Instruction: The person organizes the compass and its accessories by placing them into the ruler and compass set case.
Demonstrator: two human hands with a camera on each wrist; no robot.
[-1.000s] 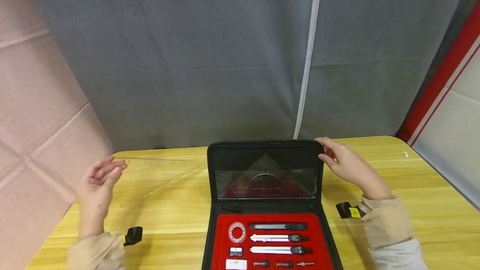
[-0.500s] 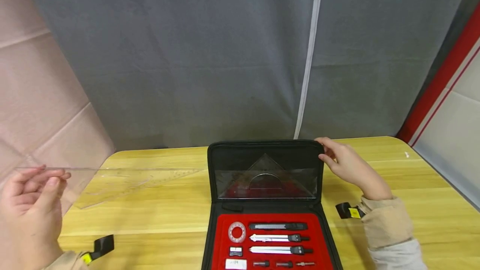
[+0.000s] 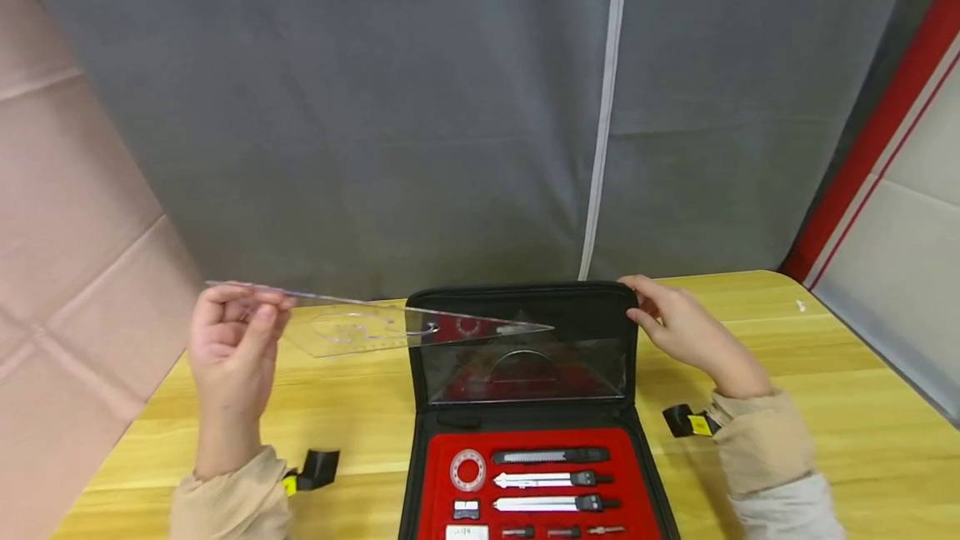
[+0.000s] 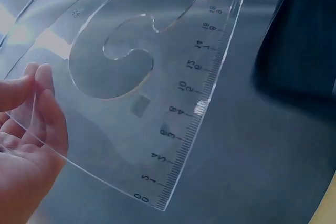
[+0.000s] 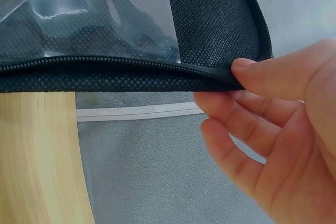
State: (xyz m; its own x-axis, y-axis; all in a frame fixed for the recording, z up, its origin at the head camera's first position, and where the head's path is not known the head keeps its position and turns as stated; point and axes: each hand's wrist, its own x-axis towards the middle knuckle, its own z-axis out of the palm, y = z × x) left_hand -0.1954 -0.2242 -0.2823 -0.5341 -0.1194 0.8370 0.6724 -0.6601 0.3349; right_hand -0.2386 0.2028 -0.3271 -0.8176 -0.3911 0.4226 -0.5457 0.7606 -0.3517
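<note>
My left hand (image 3: 238,348) pinches a clear plastic set square (image 3: 352,340) near one end, thumb on one face and fingers on the other. Raised above the table, its pointed tip overlaps the open lid of a black zip case (image 3: 581,307) in the head view. The left wrist view shows ruler marks along one edge of the set square (image 4: 176,93) and curved cut-outs inside it. At the lid's upper right corner, my right hand (image 3: 678,323) pinches the zipped edge between thumb and fingers. Behind the lid's clear pocket lies another transparent triangle (image 3: 465,377).
The case's red tray (image 3: 630,444) holds a utility knife (image 3: 551,456), two compasses (image 3: 551,480), a round clear ring (image 3: 467,471), a sharpener (image 3: 466,510) and small parts. Behind the wooden table (image 3: 352,432) hangs a grey curtain (image 3: 375,123); a pink padded panel (image 3: 67,257) stands left.
My left hand swung out to the left with the set square, then back right and up, bringing its tip across the lid. My right hand keeps its hold on the lid's corner.
</note>
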